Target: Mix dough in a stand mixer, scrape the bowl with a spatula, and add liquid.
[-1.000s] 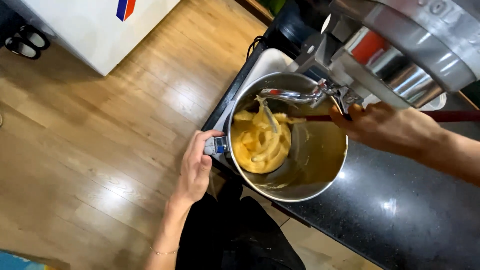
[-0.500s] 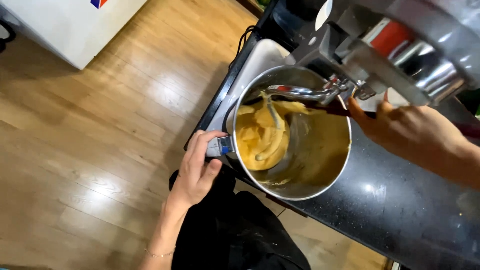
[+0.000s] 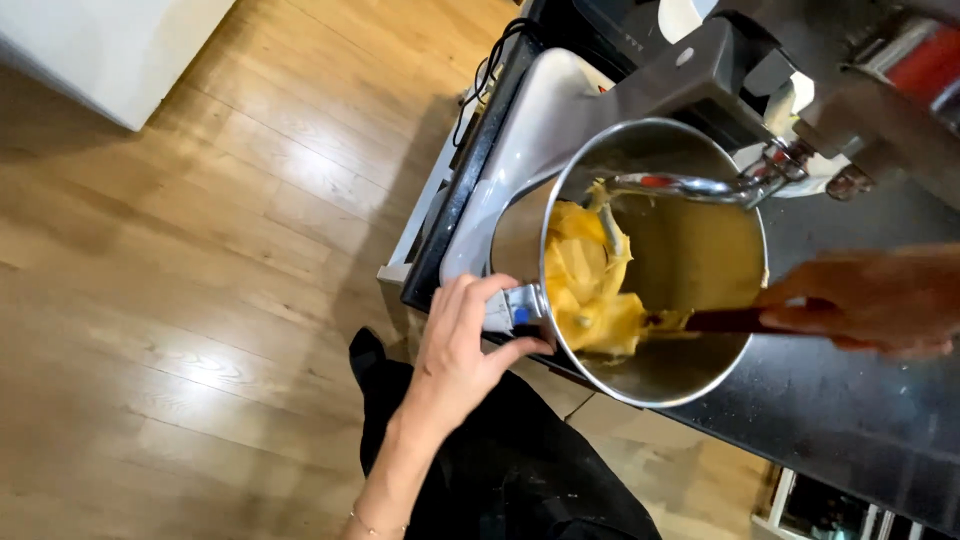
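Scraping step: the left hand (image 3: 460, 350) grips the handle (image 3: 520, 305) of the steel bowl (image 3: 690, 370) on the dark worktop (image 3: 850, 430), while the right hand (image 3: 880, 300) clasps a spatula (image 3: 730, 320) dug into the yellow batter (image 3: 590, 290). Next likely calls for sweeping batter off the wall, clear of the beater (image 3: 680, 186).

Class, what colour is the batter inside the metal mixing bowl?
Yellow: the batter in the mixing bowl shows best in the head view.

A small blue label (image 3: 519, 316) on the bowl's handle.
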